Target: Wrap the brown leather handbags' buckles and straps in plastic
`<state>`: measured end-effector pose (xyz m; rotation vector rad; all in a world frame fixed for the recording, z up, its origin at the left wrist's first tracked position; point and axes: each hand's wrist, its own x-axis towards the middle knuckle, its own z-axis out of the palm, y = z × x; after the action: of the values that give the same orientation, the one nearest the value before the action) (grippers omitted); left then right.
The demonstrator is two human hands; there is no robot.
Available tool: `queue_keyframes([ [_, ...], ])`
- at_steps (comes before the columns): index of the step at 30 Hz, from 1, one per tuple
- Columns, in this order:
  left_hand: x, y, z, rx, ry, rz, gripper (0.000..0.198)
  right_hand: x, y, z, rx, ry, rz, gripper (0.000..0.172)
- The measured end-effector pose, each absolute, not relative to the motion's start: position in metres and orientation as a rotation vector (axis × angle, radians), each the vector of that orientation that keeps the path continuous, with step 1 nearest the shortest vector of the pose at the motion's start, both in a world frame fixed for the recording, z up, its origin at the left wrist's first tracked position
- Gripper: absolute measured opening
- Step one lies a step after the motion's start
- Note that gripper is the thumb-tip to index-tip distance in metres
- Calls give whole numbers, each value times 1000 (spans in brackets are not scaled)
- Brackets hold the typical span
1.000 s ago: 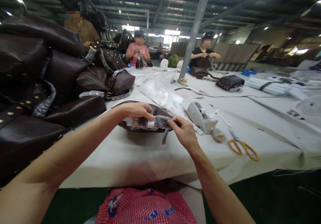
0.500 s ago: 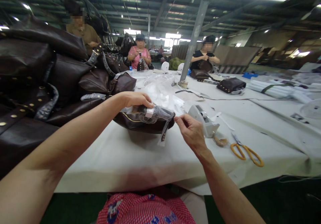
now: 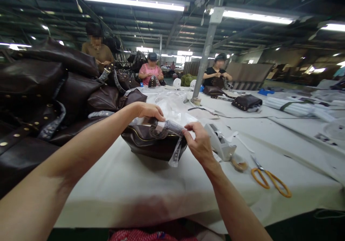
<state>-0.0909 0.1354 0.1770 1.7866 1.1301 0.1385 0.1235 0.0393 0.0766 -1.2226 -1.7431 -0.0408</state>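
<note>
Over the near bag [image 3: 151, 146], left hand [image 3: 150, 110] and right hand [image 3: 198, 140] have fingers clamped on a wrapped strap [image 3: 174, 127], likely light, slippery, best pinched by its ends.

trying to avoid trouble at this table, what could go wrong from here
The plastic-wrapped strap between the hands might uncoil if the grip slackens. Its loose plastic end, hanging down the front of the dark bag, could snag. The tape dispenser stands just beside one of the hands and might get bumped.
</note>
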Motion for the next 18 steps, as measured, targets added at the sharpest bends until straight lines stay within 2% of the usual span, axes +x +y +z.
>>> queue_keyframes([
  [3, -83, 140, 179, 1813, 1134, 151, 17, 113, 46, 90, -1105, -2074, -380, 58],
  [4, -79, 142, 180, 1819, 1135, 153, 13, 107, 50, 94, -1100, -2189, -429, 62],
  [7, -70, 147, 183, 1883, 1161, 181, 8, 93, 71, 99, -1288, -2321, -301, 55],
  [11, -83, 157, 189, 2203, 1224, 527, 24, 105, 117, 93, -1500, -2093, 45, 33],
  [15, -125, 162, 183, 2339, 1281, 847, 40, 144, 160, 93, -1513, -1861, 86, 24],
  [18, -161, 155, 165, 2249, 1300, 818, 47, 192, 173, 108, -1495, -1619, 74, 21],
])
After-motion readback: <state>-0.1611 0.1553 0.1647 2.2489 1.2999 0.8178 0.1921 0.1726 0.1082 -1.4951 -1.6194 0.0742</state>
